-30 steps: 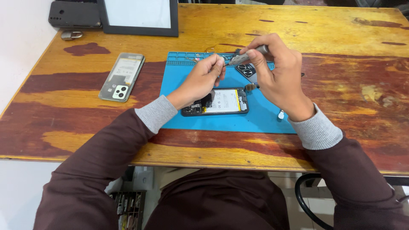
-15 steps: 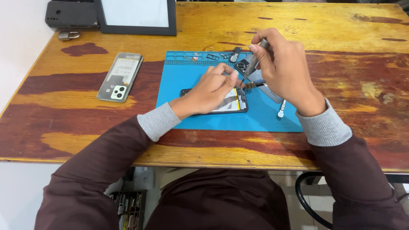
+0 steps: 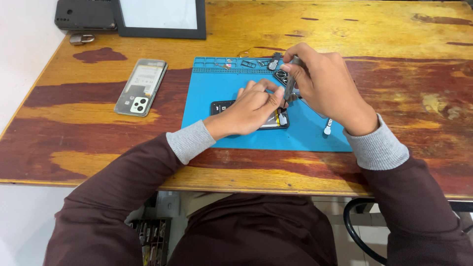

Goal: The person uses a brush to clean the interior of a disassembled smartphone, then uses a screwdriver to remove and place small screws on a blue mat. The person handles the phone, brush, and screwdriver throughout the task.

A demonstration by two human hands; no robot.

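An opened black phone (image 3: pixel 219 107) lies on a blue work mat (image 3: pixel 217 133) in the middle of the wooden table. My left hand (image 3: pixel 251 106) rests on top of the phone, fingers pinched near its right end, hiding most of it. My right hand (image 3: pixel 322 86) holds a slim grey screwdriver (image 3: pixel 290 83) upright, its tip down at the phone's upper right corner beside my left fingertips. Small dark phone parts (image 3: pixel 276 63) lie in the mat's top tray row behind the screwdriver.
A phone back cover with a camera cutout (image 3: pixel 140 87) lies left of the mat. A black framed panel (image 3: pixel 160 17) and a black box (image 3: pixel 84 14) stand at the table's far left edge. A small white-tipped tool (image 3: pixel 327 127) lies on the mat's right side.
My left hand has slid down onto the phone and stayed there. My right hand has brought the screwdriver from a tilted hold to upright, tip down at the phone's corner.
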